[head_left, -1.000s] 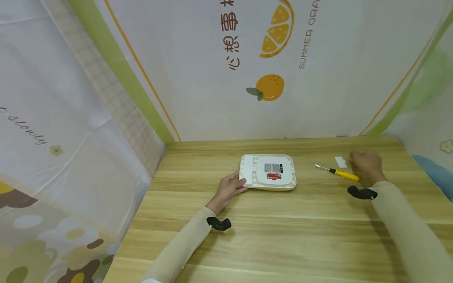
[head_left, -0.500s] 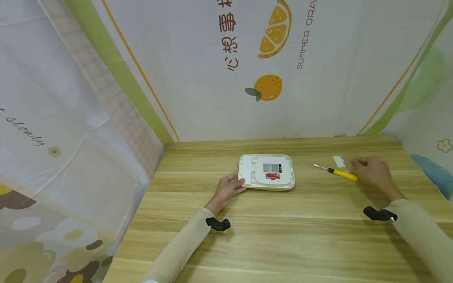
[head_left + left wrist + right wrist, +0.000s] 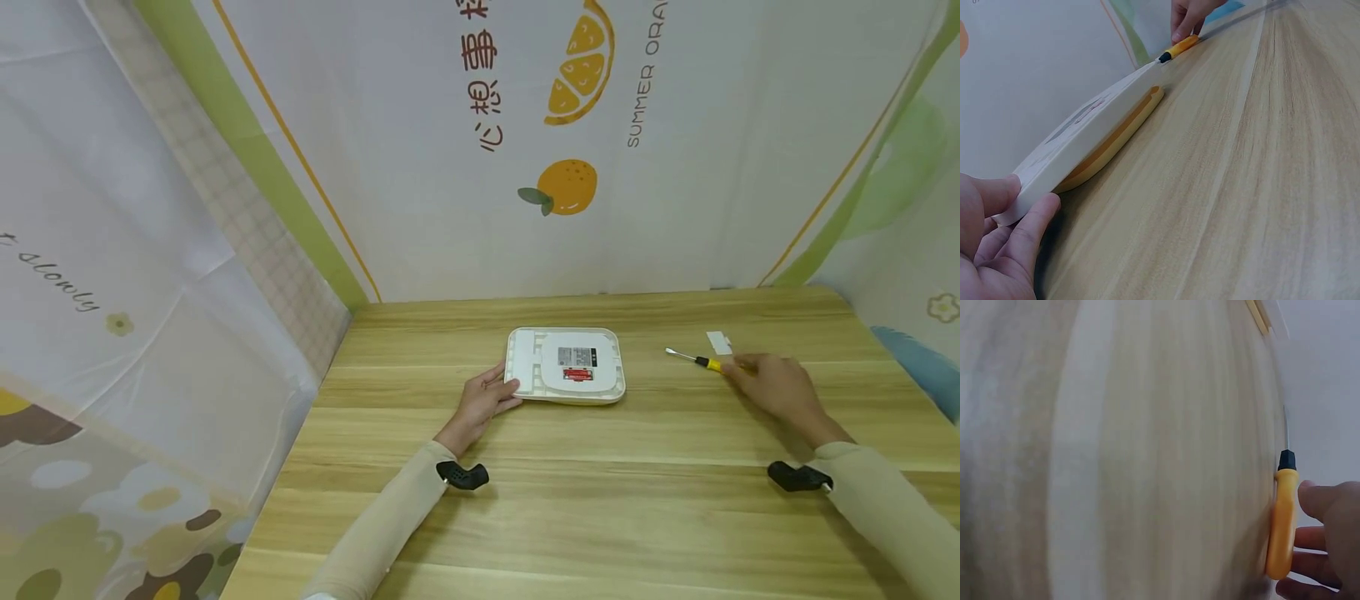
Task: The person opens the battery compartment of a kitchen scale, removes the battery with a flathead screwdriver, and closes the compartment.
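Note:
My left hand [image 3: 480, 404] grips the left near corner of a flat white kitchen scale [image 3: 528, 358], thumb above and fingers beneath. The scale lies upside down, its yellow platform [image 3: 1110, 147] underneath, its near left side raised off the table. A small battery bay on its underside shows a red battery [image 3: 578, 375]. My right hand [image 3: 776, 385] is at a screwdriver [image 3: 1282, 519] with a yellow handle and black collar. Its fingertips are right at the handle, thumb spread from the fingers in the right wrist view. The screwdriver's metal shaft [image 3: 681, 356] points left toward the scale.
A small white plastic cover [image 3: 717, 342] lies beyond the screwdriver, close to my right hand. The wooden table [image 3: 600, 517] ends at a printed cloth [image 3: 420, 233] hanging behind it. More cloth [image 3: 150, 292] hangs along the left side.
My right hand shifts from beside the white cover and the handle's end onto the yellow handle, now covering part of it. The screwdriver, the scale and my left hand stay in place.

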A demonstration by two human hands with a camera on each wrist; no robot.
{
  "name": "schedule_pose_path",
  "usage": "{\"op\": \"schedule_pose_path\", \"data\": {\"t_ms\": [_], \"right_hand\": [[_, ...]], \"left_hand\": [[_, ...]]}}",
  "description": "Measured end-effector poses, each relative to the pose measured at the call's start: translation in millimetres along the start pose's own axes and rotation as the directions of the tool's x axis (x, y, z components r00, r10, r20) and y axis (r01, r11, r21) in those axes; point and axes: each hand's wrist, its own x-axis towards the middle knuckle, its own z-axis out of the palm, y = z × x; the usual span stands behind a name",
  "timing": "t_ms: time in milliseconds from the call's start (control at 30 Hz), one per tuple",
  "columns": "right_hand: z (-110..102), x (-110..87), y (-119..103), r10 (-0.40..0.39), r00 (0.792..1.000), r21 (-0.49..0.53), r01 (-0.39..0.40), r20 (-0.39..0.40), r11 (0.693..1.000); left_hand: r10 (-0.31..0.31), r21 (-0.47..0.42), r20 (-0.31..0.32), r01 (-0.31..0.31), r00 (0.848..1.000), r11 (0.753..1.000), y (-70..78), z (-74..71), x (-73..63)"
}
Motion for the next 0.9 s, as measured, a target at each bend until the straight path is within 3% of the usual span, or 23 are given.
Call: {"op": "schedule_pose_path", "data": {"t_ms": [367, 633, 767, 900], "right_hand": [[6.3, -5.2, 7.1, -0.092, 0.994, -0.034, 0.090, -0.057, 0.995], [0.7, -7.4, 7.7, -0.057, 0.994, 0.026, 0.060, -0.091, 0.998], [-4.5, -10.0, 2.7, -0.010, 0.990, 0.112, 0.025, -0.138, 0.993], [-9.1, -12.3, -3.8, 0.074, 0.985, 0.244, -0.034, -0.156, 0.969]], "left_hand": [[0.013, 0.018, 0.007, -0.013, 1.000, 1.000, 0.6, 1.0, -1.8], [0.012, 0.017, 0.008, -0.012, 1.000, 1.000, -0.8, 1.5, -1.5], [0.015, 0.013, 0.004, -0.015, 1.000, 1.000, -0.1, 2.6, -1.9], [0.018, 0.009, -0.005, -0.018, 1.000, 1.000, -0.4, 2.9, -1.4]]}}
